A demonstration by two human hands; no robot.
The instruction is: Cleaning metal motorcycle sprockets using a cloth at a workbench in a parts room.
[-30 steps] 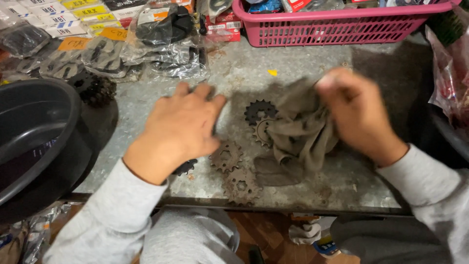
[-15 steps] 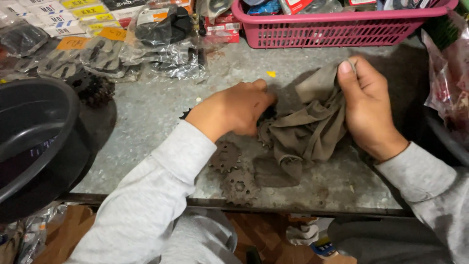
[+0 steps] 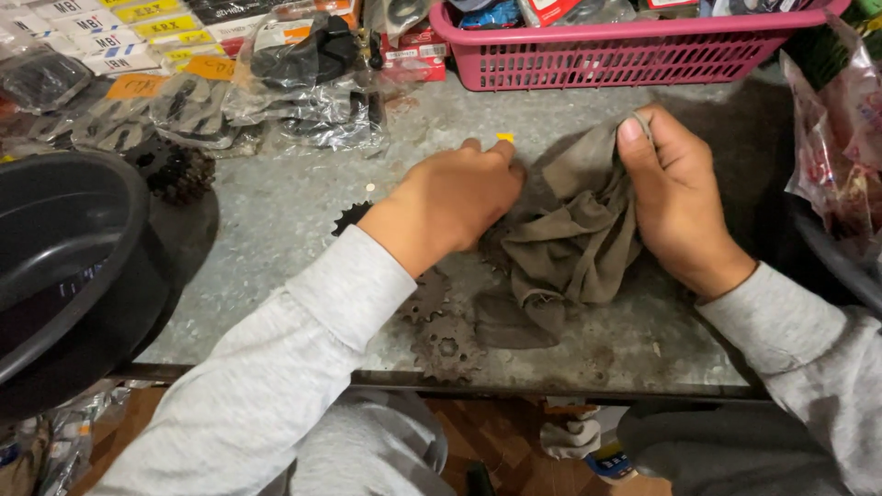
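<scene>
The right hand grips a crumpled grey-brown rag by its upper edge, thumb and fingers pinched closed on the cloth near the far side of the counter. The rag hangs down from that grip and spreads in folds across the metal surface, its lower end lying just above the counter's near edge.

The left hand lies knuckles-up just left of the rag, fingers curled down and touching the cloth's left edge. It seems to be closed on something under the palm, but the hand itself hides whatever that is, so I cannot tell what, if anything, it holds. A dark toothed sprocket peeks out from behind the left wrist, partly covered by the grey sleeve.

Two rusty sprockets lie flat on the counter below the left forearm: one just beside the sleeve, the other nearer the front edge. A small yellow scrap sits on the surface just beyond the left fingertips.

At the back stands a pink plastic basket with packaged goods inside. To its left lie clear bags of dark parts, and a black cluster of stacked gears sits near a large black basin at the left edge.
</scene>
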